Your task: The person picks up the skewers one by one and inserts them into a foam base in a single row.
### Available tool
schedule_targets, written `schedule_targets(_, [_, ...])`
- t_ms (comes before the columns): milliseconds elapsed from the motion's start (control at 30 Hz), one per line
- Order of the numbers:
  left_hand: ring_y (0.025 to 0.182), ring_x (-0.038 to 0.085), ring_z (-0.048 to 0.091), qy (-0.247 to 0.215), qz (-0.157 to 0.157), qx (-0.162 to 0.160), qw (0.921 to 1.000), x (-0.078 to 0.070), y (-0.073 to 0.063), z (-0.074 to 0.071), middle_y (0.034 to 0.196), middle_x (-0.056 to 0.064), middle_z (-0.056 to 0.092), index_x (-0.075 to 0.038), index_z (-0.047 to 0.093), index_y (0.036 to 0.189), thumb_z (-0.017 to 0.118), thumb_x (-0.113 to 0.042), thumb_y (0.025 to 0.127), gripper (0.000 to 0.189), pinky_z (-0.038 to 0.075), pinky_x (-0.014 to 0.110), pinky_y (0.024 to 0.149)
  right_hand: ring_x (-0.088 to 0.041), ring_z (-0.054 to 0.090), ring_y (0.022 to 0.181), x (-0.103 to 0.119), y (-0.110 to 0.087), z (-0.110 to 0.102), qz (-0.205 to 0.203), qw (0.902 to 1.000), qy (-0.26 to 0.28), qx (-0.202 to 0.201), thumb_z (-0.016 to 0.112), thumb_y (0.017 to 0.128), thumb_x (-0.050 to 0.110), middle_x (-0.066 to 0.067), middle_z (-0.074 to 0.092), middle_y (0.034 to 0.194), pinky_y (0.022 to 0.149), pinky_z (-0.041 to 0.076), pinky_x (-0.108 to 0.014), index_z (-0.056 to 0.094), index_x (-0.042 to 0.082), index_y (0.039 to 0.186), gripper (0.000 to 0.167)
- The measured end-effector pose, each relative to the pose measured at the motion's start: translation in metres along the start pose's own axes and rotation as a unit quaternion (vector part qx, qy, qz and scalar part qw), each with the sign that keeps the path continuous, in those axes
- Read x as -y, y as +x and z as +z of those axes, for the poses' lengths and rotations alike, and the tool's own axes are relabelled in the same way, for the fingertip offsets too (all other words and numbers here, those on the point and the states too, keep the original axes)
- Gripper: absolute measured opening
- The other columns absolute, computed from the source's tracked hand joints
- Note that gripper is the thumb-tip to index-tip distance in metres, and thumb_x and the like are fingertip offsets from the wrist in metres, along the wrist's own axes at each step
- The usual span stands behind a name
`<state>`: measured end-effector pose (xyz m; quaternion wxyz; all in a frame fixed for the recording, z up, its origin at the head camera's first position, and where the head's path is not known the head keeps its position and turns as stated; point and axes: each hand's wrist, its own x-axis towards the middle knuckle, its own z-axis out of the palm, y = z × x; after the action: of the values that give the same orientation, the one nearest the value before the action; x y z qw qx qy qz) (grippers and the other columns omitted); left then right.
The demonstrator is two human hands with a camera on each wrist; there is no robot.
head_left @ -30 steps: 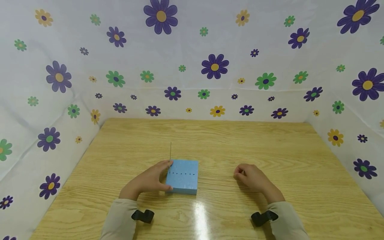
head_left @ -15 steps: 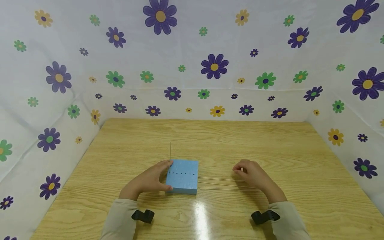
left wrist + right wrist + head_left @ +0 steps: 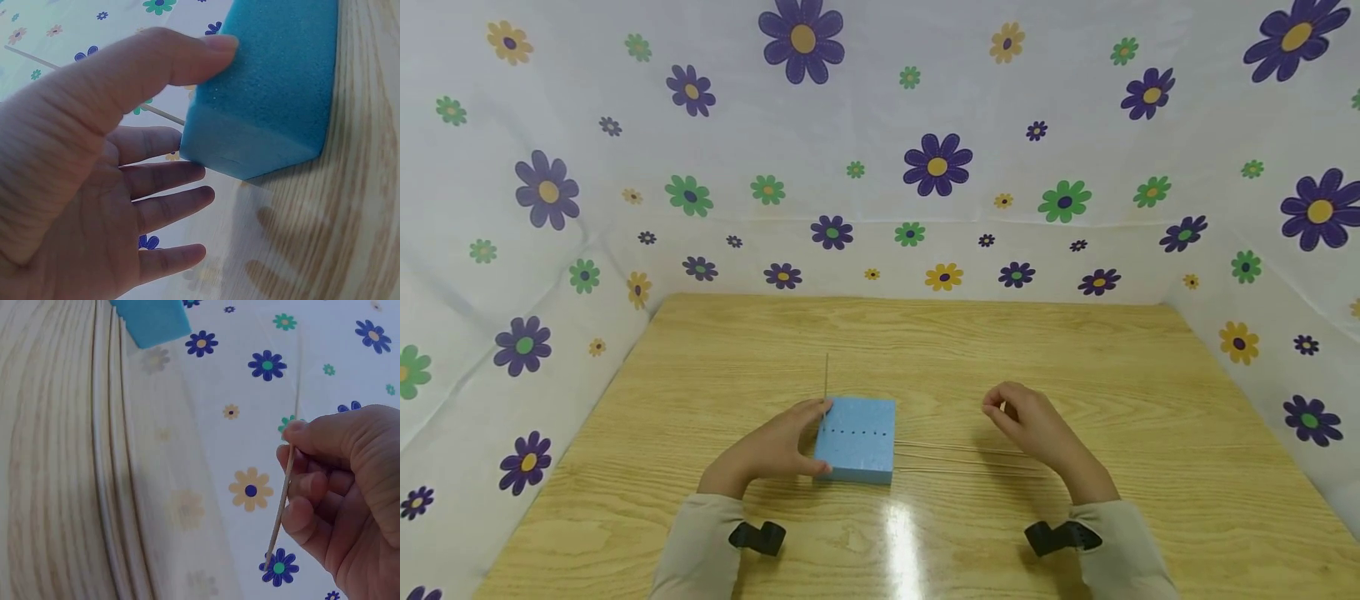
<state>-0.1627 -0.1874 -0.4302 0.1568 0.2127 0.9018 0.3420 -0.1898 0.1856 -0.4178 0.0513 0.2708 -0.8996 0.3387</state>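
A blue foam block [image 3: 856,458] lies on the table with a row of small dark holes across its top. My left hand [image 3: 780,440] holds its left side, thumb on the near corner and forefinger at the far one; the other fingers are spread beside it in the left wrist view. One thin wooden stick [image 3: 827,377] stands upright in the leftmost hole. To the right of the block, my raised right hand [image 3: 1026,421] pinches another thin stick [image 3: 278,519] between thumb and fingertips. Beneath that hand, three loose sticks [image 3: 115,425] lie side by side.
The wooden table [image 3: 925,350] is enclosed at the back and sides by white cloth [image 3: 880,117] printed with flowers. A black wrist camera [image 3: 760,538] sits on the left sleeve, another black wrist camera [image 3: 1060,537] on the right one.
My right hand has risen from near the loose sticks, moving up and a little away from me. The left hand, the block and the upright stick keep their places.
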Motion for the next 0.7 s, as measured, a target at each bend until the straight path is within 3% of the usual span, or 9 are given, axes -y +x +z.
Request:
schedule_targets(367, [0.139,0.04,0.023,0.004,0.002,0.003,1.0,0.0,0.0,-0.001,0.151,0.022,0.025,-0.002,0.026,0.149,0.078,-0.031,0.079,0.092,0.028,0.055,0.107,-0.006,0.048,0.052,0.026,0.017,0.005,-0.032,0.9943,0.084,-0.056,0.057,0.094,0.007,0.003,0.052,0.069,0.045,0.043,-0.023,0.057,0.003,0.09,0.005])
schedule_targets(700, [0.139,0.04,0.023,0.004,0.005,0.001,1.0,-0.001,0.0,-0.001,0.151,0.022,0.025,-0.001,0.027,0.148,0.078,-0.031,0.079,0.091,0.029,0.055,0.107,-0.017,0.063,0.063,0.044,0.027,0.013,-0.033,0.987,0.143,-0.067,0.058,0.092,0.0,-0.008,0.062,0.079,0.059,0.055,-0.025,0.058,-0.005,0.093,0.004])
